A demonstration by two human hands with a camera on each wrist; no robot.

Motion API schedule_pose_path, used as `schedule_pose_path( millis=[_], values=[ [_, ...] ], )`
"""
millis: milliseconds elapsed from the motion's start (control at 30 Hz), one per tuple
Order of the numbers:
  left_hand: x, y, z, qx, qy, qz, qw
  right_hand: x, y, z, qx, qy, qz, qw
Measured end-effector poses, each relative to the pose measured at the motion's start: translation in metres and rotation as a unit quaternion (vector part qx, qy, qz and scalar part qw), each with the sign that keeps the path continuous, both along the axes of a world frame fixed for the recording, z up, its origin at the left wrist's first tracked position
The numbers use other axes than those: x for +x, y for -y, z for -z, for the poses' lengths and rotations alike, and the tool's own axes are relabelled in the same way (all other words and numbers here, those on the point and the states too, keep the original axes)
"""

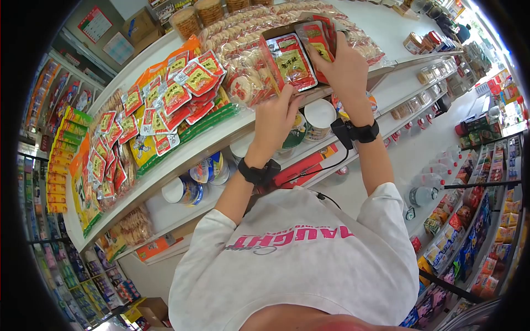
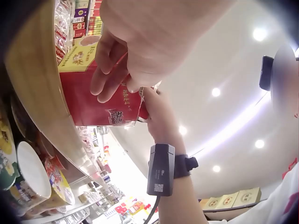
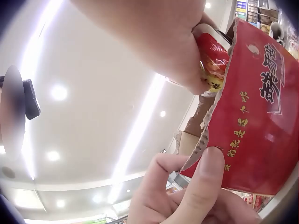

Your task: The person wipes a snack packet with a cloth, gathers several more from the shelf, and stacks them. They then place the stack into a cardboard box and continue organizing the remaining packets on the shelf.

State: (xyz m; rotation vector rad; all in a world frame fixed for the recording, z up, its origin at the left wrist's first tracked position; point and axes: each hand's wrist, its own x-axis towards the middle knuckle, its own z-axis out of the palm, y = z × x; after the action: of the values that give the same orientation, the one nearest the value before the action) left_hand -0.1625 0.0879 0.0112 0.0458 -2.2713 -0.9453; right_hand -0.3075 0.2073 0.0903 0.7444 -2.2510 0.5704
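Note:
A red cardboard display box (image 3: 261, 126) with a torn upper edge stands near the front of the counter. My left hand (image 1: 274, 122) pinches its near wall, the thumb on the printed outside and a finger behind the torn rim. Inside the box, a red and yellow snack packet (image 1: 291, 62) lies face up on the left. At the box's right side my right hand (image 1: 349, 69) grips a few upright snack packets (image 1: 317, 44). In the right wrist view, the fingertips and a shiny packet (image 3: 215, 58) are partly hidden behind the box wall.
Loose red packets (image 1: 176, 99) lie heaped on larger bags to the left. Bags of round biscuits (image 1: 243, 83) surround the box. Paper tubs (image 1: 320, 115) stand on the shelf beneath the counter edge (image 1: 243, 129). Stocked racks (image 1: 475, 204) line the right side.

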Motion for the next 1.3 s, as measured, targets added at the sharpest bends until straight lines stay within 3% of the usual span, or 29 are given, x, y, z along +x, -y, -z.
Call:
schedule_pose_path(
  millis=[233,333,433,567,733,933,1033,1133,1300],
  values=[
    [0.000,-0.005,0.001,-0.027,0.002,0.008,1.000,0.003,-0.006,0.003,-0.008,0.019,-0.001,1.000],
    [-0.002,-0.005,0.002,-0.025,0.015,0.003,1.000,0.001,-0.001,0.010,0.025,-0.057,0.007,0.998],
    [0.000,-0.004,0.003,-0.021,0.026,0.004,0.999,0.004,-0.004,-0.002,0.036,-0.026,0.007,0.999],
    [-0.004,-0.003,0.006,0.000,0.014,0.004,1.000,-0.004,0.004,-0.001,-0.055,-0.092,-0.110,0.988],
    [-0.003,0.000,0.006,0.011,0.018,0.007,1.000,-0.011,0.011,0.004,-0.144,-0.044,-0.203,0.968],
    [-0.003,-0.001,0.004,0.020,0.015,0.009,1.000,-0.017,0.000,0.002,-0.052,-0.087,-0.162,0.982],
    [-0.004,0.000,0.007,0.016,0.015,0.010,1.000,-0.018,0.000,0.011,-0.023,-0.058,-0.192,0.979],
    [-0.003,0.001,0.004,0.025,0.024,0.015,0.999,-0.015,-0.005,0.004,-0.058,-0.036,-0.217,0.974],
    [-0.003,0.001,0.007,0.002,0.011,0.010,1.000,-0.012,-0.008,-0.002,-0.005,-0.100,-0.100,0.990]
  ],
)
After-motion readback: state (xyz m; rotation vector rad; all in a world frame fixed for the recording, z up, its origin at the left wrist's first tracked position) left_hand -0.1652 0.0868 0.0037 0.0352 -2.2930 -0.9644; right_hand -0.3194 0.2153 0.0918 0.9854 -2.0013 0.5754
